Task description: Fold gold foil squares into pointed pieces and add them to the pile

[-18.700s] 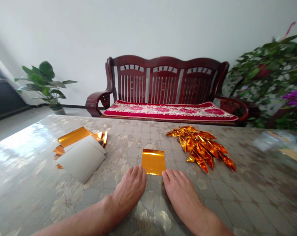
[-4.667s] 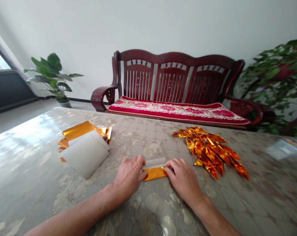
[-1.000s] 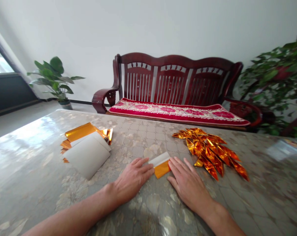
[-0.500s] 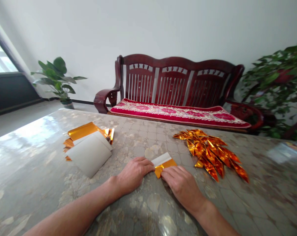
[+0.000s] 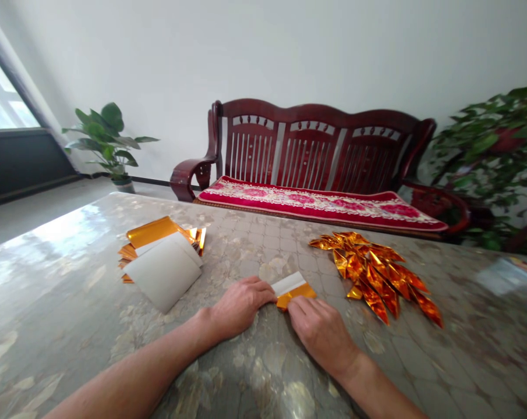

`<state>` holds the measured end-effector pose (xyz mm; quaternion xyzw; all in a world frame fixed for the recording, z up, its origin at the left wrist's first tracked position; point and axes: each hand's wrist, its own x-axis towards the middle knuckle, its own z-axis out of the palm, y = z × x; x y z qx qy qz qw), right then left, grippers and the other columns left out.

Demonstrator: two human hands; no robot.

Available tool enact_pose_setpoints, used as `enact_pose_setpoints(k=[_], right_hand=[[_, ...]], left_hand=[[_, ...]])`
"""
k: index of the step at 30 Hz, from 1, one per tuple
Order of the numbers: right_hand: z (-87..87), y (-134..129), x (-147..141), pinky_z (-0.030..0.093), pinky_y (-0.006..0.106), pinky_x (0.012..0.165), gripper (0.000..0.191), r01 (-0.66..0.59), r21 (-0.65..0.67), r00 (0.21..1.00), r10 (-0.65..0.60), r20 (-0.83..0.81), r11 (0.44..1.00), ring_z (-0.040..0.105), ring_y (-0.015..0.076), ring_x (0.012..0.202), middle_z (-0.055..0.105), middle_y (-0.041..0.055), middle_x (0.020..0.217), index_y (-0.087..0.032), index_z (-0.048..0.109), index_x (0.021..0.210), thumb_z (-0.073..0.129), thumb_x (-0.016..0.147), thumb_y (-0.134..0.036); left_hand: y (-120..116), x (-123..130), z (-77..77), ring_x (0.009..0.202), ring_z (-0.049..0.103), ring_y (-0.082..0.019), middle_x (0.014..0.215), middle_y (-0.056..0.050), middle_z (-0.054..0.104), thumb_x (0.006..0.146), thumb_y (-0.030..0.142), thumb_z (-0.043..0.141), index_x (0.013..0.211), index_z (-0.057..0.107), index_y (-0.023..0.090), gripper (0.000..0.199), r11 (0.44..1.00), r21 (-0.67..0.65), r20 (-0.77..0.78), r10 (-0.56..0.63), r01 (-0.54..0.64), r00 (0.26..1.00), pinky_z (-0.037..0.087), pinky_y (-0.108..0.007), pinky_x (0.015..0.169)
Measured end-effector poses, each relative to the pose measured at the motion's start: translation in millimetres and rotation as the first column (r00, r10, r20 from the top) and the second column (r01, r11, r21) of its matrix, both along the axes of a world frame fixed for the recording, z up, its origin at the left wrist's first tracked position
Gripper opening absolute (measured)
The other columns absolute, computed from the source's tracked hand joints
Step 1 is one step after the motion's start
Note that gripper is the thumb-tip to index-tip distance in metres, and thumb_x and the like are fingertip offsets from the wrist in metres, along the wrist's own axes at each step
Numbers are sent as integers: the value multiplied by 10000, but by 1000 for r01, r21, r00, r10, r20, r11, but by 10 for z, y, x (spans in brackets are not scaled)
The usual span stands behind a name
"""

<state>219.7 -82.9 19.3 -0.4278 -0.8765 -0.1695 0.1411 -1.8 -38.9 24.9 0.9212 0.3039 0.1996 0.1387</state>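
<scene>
A small sheet of paper (image 5: 294, 286), white on its far part and shiny gold on the folded near part, lies on the table between my hands. My left hand (image 5: 244, 304) is closed on its left edge, fingertips together. My right hand (image 5: 318, 326) pinches the gold near edge, with the fingertips partly hidden. Left of my hands is a stack of gold and white sheets (image 5: 165, 270), fanned out with the top ones white side up. A pile of pointed, folded gold foil pieces (image 5: 372, 267) lies to the right.
The patterned table (image 5: 92, 314) reaches across the view. A clear plastic bag (image 5: 503, 276) lies at its right edge. Behind the table stands a dark red wooden bench (image 5: 307, 145) with a red floral cushion (image 5: 315, 201). Potted plants (image 5: 110, 134) stand at both sides.
The near gold flap of the sheet is folded further in, so less gold sticks out toward me. My right hand has shifted slightly over it. The whole view has moved a little.
</scene>
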Motion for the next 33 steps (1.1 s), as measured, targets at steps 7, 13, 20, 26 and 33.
enact_pose_setpoints(k=[7, 13, 20, 26, 33], right_hand=[[7, 81, 0, 326, 308, 661, 201, 106, -74, 985, -115, -129, 992, 587, 170, 708, 619, 6, 740, -214, 561, 767, 501, 935, -121], [85, 110, -16, 342, 307, 655, 176, 116, -142, 984, -133, -118, 983, 606, 173, 727, 637, 5, 768, -216, 572, 779, 517, 915, -118], [163, 79, -90, 401, 317, 719, 97, 127, -244, 970, -172, -172, 961, 609, 210, 847, 659, 17, 880, -231, 607, 882, 600, 844, -142], [90, 139, -153, 416, 331, 711, 49, 117, -223, 963, -166, -213, 968, 603, 226, 862, 659, 25, 868, -233, 642, 844, 643, 893, -238], [52, 193, -139, 440, 317, 731, 121, 93, -244, 948, -161, -274, 965, 598, 211, 869, 656, 19, 844, -249, 690, 855, 600, 931, -222]], left_hand=[[9, 26, -45, 982, 627, -178, 1044, -6, 717, 927, 137, 538, 1090, 705, 248, 258, 998, 47, -27, 44, -42, 999, 466, -278, 912], [-6, 134, -106, 882, 624, -173, 897, -17, 711, 968, 285, 567, 930, 719, 220, 170, 983, 92, -37, 164, -160, 986, 470, -267, 829], [-27, 193, -135, 788, 600, -165, 841, -23, 689, 994, 261, 502, 867, 687, 198, 233, 964, 172, -64, 219, -205, 974, 460, -262, 740], [-14, 180, -160, 816, 617, -167, 849, -20, 693, 972, 242, 533, 851, 695, 205, 205, 969, 103, -12, 227, -224, 974, 469, -257, 766], [26, 88, -239, 953, 656, -159, 999, -7, 726, 866, 28, 485, 955, 725, 224, 322, 976, -70, 176, 217, -208, 960, 489, -249, 894]])
